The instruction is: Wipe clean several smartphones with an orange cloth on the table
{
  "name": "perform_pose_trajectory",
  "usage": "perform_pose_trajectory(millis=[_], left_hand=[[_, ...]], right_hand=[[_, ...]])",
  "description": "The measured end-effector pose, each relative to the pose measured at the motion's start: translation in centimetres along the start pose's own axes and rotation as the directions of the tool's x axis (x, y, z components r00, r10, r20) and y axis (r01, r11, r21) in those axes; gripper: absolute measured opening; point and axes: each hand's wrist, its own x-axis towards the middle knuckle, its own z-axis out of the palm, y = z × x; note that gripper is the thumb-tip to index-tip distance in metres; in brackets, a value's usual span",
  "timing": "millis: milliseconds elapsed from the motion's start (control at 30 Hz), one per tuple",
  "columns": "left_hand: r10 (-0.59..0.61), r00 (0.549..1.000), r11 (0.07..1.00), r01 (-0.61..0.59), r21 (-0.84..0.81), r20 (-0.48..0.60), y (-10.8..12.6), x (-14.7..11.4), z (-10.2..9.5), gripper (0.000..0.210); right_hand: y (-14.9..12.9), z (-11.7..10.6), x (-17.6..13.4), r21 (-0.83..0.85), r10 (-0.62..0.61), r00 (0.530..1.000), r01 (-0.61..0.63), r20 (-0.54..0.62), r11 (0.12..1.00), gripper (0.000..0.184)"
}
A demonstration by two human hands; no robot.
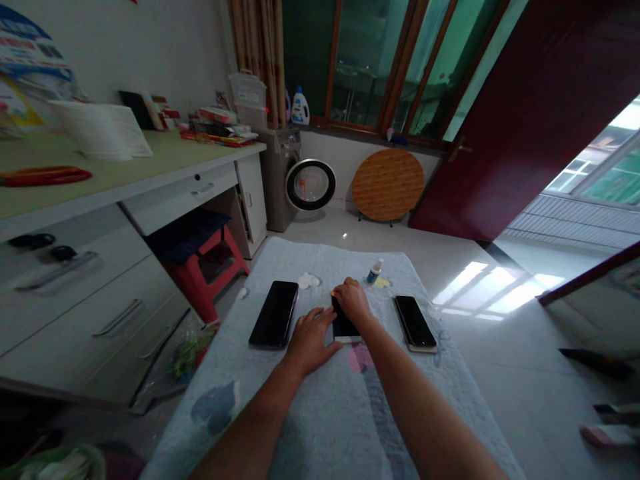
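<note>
A smartphone (345, 328) with a dark screen lies in the middle of the cloth-covered table, partly hidden by my hands. My left hand (313, 341) rests at its left edge, fingers stretched and thumb apart. Over the upper part of the screen, my right hand (353, 301) is closed, and a bit of a small orange thing (333, 293) shows at its fingertips; its kind is hidden. To the left lies a larger black phone (275, 315), and to the right another phone (415, 321). A small spray bottle (374, 272) stands just beyond my right hand.
A pale blue patterned cloth (330, 420) covers the table. Left of it are a red stool (213, 273) and a desk with drawers (193, 193). Farther back stand a washing machine (280, 167) with its door ajar and a round wooden tabletop (389, 183) against the wall.
</note>
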Motion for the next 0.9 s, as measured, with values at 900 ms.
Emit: perform_pose_trajectory(millis=[900], left_hand=[[0.012,0.998,0.999,-0.015,-0.037,-0.068,-0.5,-0.2,0.8,0.084]], right_hand=[[-0.7,-1.0,-5.0,0.143,-0.167,0.985,0.161,0.033,0.977,0.023]])
